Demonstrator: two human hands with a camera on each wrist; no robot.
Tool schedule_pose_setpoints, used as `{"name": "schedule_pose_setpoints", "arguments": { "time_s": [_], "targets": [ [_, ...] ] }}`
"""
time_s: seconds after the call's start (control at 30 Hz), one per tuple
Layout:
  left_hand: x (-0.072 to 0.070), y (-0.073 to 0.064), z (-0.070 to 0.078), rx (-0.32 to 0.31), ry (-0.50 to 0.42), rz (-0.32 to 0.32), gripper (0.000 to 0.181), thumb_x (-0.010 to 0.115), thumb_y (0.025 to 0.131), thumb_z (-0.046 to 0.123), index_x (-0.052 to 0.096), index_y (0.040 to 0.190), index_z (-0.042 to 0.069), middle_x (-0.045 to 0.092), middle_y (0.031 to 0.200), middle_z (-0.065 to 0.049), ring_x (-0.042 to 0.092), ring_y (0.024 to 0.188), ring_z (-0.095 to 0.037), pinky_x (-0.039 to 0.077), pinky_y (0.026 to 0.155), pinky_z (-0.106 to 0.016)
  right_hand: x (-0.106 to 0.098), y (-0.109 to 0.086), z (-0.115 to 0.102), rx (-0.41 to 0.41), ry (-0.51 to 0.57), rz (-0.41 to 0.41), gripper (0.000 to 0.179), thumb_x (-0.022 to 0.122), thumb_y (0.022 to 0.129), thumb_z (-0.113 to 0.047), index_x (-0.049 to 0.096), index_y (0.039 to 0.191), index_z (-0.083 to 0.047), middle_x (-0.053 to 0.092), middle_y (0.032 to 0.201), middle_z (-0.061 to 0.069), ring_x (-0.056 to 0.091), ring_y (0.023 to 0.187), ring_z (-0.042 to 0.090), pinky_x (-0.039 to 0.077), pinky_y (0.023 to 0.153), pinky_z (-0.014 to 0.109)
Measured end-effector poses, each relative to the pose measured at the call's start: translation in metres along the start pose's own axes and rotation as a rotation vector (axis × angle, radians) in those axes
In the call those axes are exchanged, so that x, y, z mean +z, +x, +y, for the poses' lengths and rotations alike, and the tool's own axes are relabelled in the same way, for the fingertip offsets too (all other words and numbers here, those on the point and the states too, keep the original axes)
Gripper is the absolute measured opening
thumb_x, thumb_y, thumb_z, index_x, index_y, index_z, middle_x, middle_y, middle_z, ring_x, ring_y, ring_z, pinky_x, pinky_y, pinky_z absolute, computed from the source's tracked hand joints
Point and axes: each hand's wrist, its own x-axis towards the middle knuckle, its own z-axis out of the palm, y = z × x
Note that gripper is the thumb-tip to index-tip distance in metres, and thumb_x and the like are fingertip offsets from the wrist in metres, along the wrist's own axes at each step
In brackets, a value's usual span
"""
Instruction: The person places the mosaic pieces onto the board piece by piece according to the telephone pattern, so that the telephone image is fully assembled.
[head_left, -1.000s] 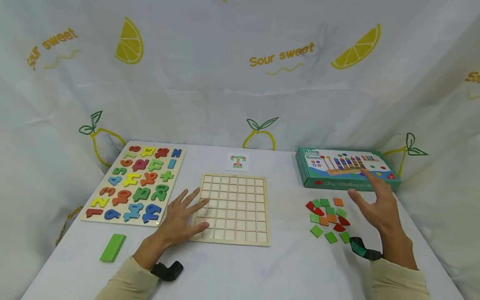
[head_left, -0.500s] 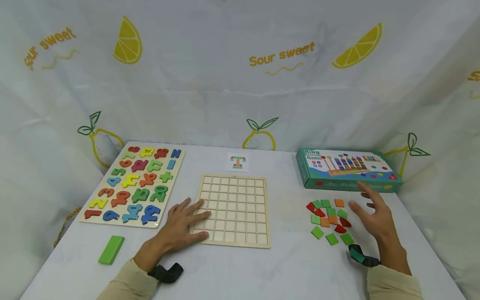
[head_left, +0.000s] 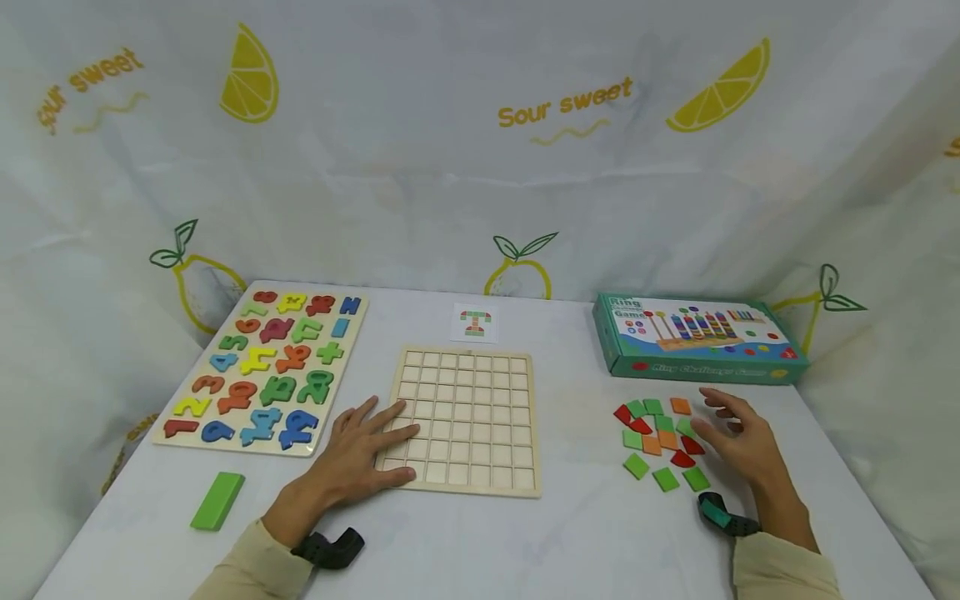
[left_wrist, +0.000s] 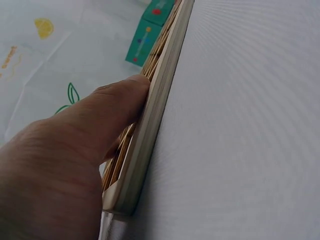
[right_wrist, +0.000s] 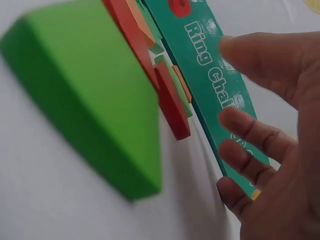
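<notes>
A pale backdrop printed with lemons hangs behind the white-covered bench. On the bench's left lies a wooden number board full of coloured numerals. The wooden grid board lies flat at the centre, and a green game box sits at the far right. The left hand rests on the grid board's left side, its fingers spread and gripping nothing, thumb on the near corner. The right hand is just beside the tiles, fingers loosely bent, thumb apart, holding nothing. A card showing a red and green pattern lies beyond the grid board; a green block lies below the number board. Smallest are the red, green and orange tiles, clustered between the grid board and right hand.
</notes>
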Motion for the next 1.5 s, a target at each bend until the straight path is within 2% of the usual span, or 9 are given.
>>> {"name": "schedule_pose_setpoints", "arguments": {
  "time_s": [0.2,0.37,0.67,0.8,1.0,1.33,1.43,1.5],
  "targets": [
    [0.001,0.001,0.003,-0.022,0.003,-0.015,0.066,0.064,0.079,0.065,0.062,0.133,0.026,0.036,0.152,-0.003,0.017,0.141,-0.042,0.012,0.103,-0.064,-0.001,-0.001,0.002,0.073,-0.053,-0.095,0.055,0.071,0.088,-0.024,0.05,0.13,0.003,0.045,0.122,0.029,0.037,0.11,0.048,0.034,0.087,0.065],
    [0.001,0.001,0.002,-0.031,0.01,-0.012,0.065,0.064,0.079,0.064,0.062,0.133,0.026,0.037,0.152,-0.003,0.018,0.141,-0.041,0.013,0.103,-0.063,0.002,0.0,-0.001,0.075,-0.103,-0.15,0.05,0.073,0.085,-0.024,0.055,0.122,0.005,0.043,0.122,0.03,0.034,0.113,0.051,0.032,0.088,0.067],
    [0.001,-0.001,0.003,-0.042,0.005,-0.002,0.065,0.065,0.079,0.064,0.062,0.132,0.026,0.037,0.151,-0.003,0.018,0.141,-0.041,0.013,0.103,-0.063,0.008,0.004,-0.005,0.087,-0.17,-0.151,0.045,0.074,0.083,-0.028,0.063,0.11,0.006,0.038,0.124,0.034,0.03,0.113,0.054,0.033,0.087,0.069],
    [0.002,-0.002,0.002,-0.044,0.001,-0.003,0.065,0.064,0.08,0.064,0.063,0.132,0.026,0.037,0.152,-0.002,0.018,0.141,-0.04,0.013,0.103,-0.063,0.01,0.004,-0.005,0.075,-0.194,-0.134,0.041,0.074,0.081,-0.025,0.064,0.108,0.005,0.039,0.123,0.034,0.03,0.113,0.054,0.033,0.085,0.069],
    [0.002,0.0,0.001,-0.03,0.008,-0.001,0.065,0.063,0.08,0.065,0.062,0.132,0.026,0.037,0.152,-0.002,0.018,0.141,-0.041,0.013,0.103,-0.062,0.009,0.004,-0.008,0.065,-0.206,-0.145,0.041,0.073,0.08,-0.02,0.063,0.11,0.006,0.037,0.123,0.034,0.027,0.115,0.056,0.029,0.086,0.071],
    [0.001,0.0,0.002,-0.027,0.009,0.003,0.065,0.064,0.079,0.064,0.063,0.132,0.026,0.037,0.151,-0.003,0.018,0.141,-0.041,0.013,0.103,-0.063,0.012,0.006,-0.011,0.038,-0.249,-0.193,0.042,0.067,0.088,-0.017,0.054,0.117,0.009,0.033,0.123,0.037,0.025,0.115,0.057,0.02,0.091,0.07],
    [0.001,0.0,0.003,-0.032,0.005,-0.001,0.065,0.065,0.079,0.064,0.063,0.132,0.026,0.037,0.152,-0.003,0.018,0.141,-0.041,0.013,0.103,-0.063,0.01,0.006,-0.012,0.022,-0.206,-0.192,0.043,0.063,0.091,-0.013,0.048,0.122,0.012,0.037,0.121,0.036,0.029,0.112,0.054,0.026,0.091,0.069],
    [0.001,0.0,0.004,-0.033,0.001,0.001,0.065,0.065,0.079,0.064,0.063,0.132,0.026,0.037,0.152,-0.004,0.018,0.141,-0.041,0.013,0.103,-0.064,0.008,0.005,-0.014,0.002,-0.173,-0.164,0.041,0.061,0.093,-0.01,0.047,0.124,0.011,0.042,0.114,0.031,0.037,0.104,0.048,0.037,0.085,0.062]
  ]
}}
